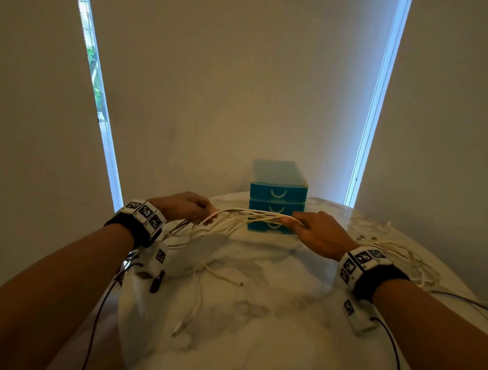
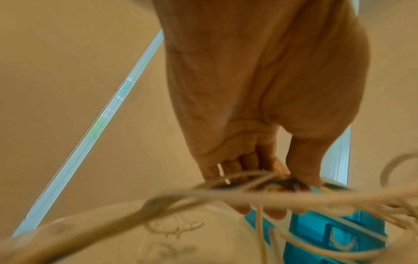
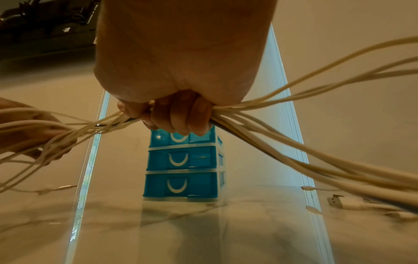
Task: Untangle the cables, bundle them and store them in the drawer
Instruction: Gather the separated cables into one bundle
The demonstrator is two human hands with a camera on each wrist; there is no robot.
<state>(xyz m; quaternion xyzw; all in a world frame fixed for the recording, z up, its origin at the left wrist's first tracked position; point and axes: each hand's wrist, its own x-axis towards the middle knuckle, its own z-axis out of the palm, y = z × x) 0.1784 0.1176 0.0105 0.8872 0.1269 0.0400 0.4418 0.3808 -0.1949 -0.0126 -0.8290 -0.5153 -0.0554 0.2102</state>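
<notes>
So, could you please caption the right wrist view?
Right hand grips white cables above the table, blue drawer unit behind.

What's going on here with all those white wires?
A person is sorting white cables over a marble table. The left hand and right hand each grip the bunch, which is stretched between them in front of a small blue drawer unit. All three drawers look closed. Loose ends trail on the table, and more cable lies to the right, so nothing is stored yet.

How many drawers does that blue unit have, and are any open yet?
3, stacked in the blue drawer unit: top, partly behind the right hand, middle and bottom. All look closed.
</notes>
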